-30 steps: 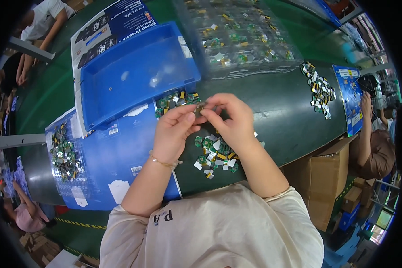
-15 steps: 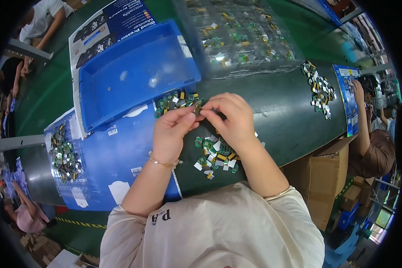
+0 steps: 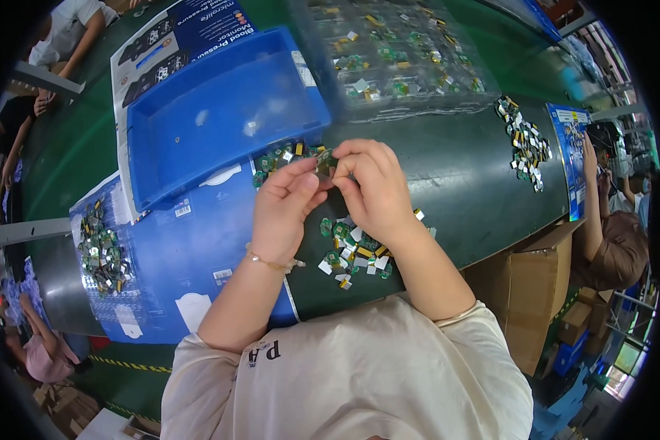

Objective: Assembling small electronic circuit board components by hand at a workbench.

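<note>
A small green circuit board (image 3: pixel 323 157) is pinched between my two hands above the dark green work surface. My left hand (image 3: pixel 286 204) grips it with thumb and forefinger from the left. From the right, my right hand (image 3: pixel 376 183) has its fingertips closed at the board's edge, with the other fingers curled. Part of the board is covered by the fingers. A pile of small boards with white and yellow parts (image 3: pixel 356 251) lies below my hands, beside my right forearm. Another heap of boards (image 3: pixel 275 165) sits just beyond my left hand, against a blue tray.
The blue plastic tray (image 3: pixel 220 183) rests on printed cardboard sheets. Clear blister trays with boards (image 3: pixel 411 103) are stacked at the back. More boards lie at far right (image 3: pixel 522 143) and left (image 3: pixel 103 249). A cardboard box (image 3: pixel 524 293) stands at right; other people sit nearby.
Both hands have shifted slightly toward the far side. The right fingers are curled more, and more of the board shows above the fingertips.
</note>
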`<state>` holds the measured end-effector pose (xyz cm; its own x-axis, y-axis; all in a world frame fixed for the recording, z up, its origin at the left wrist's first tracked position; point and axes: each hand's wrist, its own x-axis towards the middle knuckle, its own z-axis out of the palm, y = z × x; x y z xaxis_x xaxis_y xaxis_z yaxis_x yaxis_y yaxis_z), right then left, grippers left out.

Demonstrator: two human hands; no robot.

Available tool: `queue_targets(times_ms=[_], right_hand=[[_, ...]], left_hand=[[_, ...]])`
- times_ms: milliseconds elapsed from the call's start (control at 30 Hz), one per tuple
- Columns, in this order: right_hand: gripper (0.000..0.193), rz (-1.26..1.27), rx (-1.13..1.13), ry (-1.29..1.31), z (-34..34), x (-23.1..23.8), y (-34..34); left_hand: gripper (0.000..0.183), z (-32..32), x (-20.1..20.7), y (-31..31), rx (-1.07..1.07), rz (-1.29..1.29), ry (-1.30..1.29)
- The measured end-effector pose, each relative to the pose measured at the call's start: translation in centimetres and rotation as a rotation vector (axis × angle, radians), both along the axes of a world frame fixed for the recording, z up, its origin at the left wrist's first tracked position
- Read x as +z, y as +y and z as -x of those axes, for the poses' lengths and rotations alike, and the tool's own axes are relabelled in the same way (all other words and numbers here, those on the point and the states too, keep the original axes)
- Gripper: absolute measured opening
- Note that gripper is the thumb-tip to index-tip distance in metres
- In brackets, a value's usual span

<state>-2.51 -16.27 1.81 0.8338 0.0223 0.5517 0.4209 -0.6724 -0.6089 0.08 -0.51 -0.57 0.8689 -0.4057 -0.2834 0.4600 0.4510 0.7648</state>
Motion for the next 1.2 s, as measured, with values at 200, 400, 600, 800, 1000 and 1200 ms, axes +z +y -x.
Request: queue_targets(times_ms=[200,400,600,800,1000,1200], right_hand=[[0.011,0.012,-0.014,0.091,-0.2,0.4,-1.9],[0.012,0.24,-0.143,0.297,-0.3,-1.5,-2.7],[0.019,0.268,-0.274,0.373,-0.3,-0.8,-1.7],[0.017,0.144,0.115,0.41,1.0,1.5,-2.9],[0.023,0.4,0.206,0.496,4.5,2.8,-1.7],[0.02,0.401,0.158,0.494,5.1,2.4,-2.7]], left_hand=[[0.023,-0.6,0.1,0.0,0.129,0.051,0.011],[0.019,-0.8,0.5,0.6,0.178,0.106,-0.028],[0.014,-0.7,0.7,0.5,0.219,-0.275,-0.275],[0.012,-1.0,2.0,1.2,0.252,-0.66,-0.702],[0.013,-1.8,1.3,1.4,0.374,-0.907,-1.084],[0.018,-1.0,2.3,1.3,0.508,-1.064,-1.244]])
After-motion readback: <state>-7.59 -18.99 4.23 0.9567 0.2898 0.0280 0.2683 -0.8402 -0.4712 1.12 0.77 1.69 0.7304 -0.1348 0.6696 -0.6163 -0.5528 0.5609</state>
